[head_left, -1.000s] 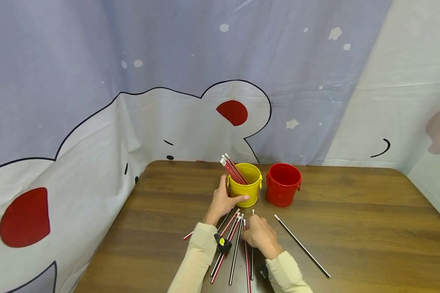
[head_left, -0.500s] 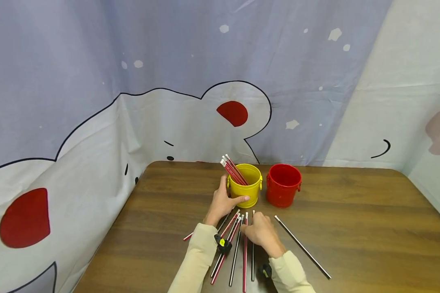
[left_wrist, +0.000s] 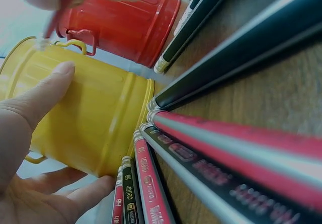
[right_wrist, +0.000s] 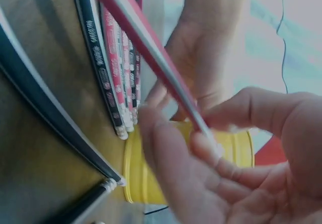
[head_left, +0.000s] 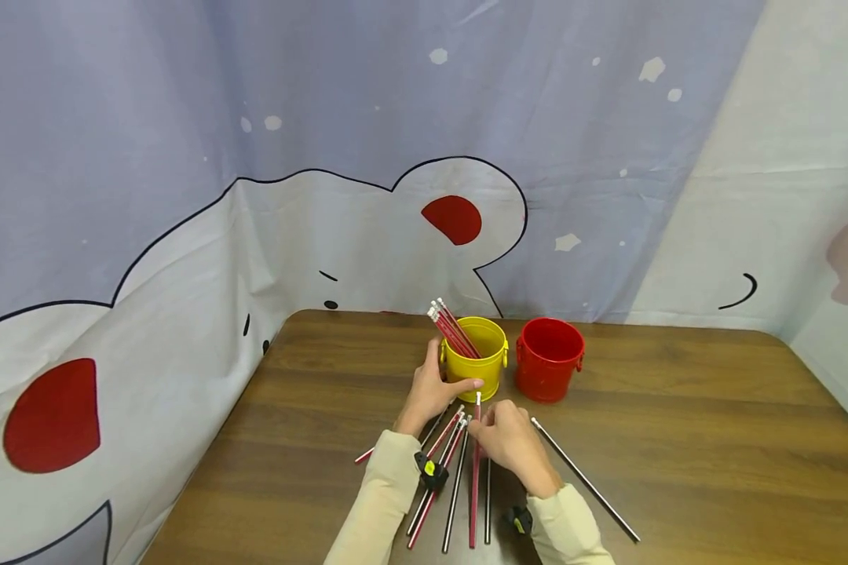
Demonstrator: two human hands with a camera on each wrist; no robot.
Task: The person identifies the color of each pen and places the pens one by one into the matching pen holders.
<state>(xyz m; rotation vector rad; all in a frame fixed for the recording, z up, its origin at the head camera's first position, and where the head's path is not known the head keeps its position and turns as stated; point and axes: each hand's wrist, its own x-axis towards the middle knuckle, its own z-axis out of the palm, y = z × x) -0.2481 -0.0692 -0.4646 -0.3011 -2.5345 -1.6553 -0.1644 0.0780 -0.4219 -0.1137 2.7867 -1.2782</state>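
My left hand [head_left: 424, 392] holds the side of a yellow bucket [head_left: 477, 369], its thumb across the front and its fingers round the far side. Several red pencils [head_left: 454, 331] lean inside that bucket, white ends up. Between the thumb and fingers of my right hand [head_left: 512, 443] is a red pencil [head_left: 474, 502], pinched near its white-tipped end, which points at the bucket. The right wrist view shows this red pencil [right_wrist: 156, 53] slanting over the table. Several black and red pencils [left_wrist: 201, 168] lie below the left hand, their ends close to the bucket's base.
A red bucket [head_left: 547, 373] stands just right of the yellow one. One dark pencil [head_left: 586, 480] lies apart on the right of the wooden table [head_left: 714, 424]. A printed cloth [head_left: 325, 243] hangs behind the table's back edge.
My right hand has raised the red pencil off the table and moved it forward, towards the yellow bucket. The left hand keeps its hold on the bucket.
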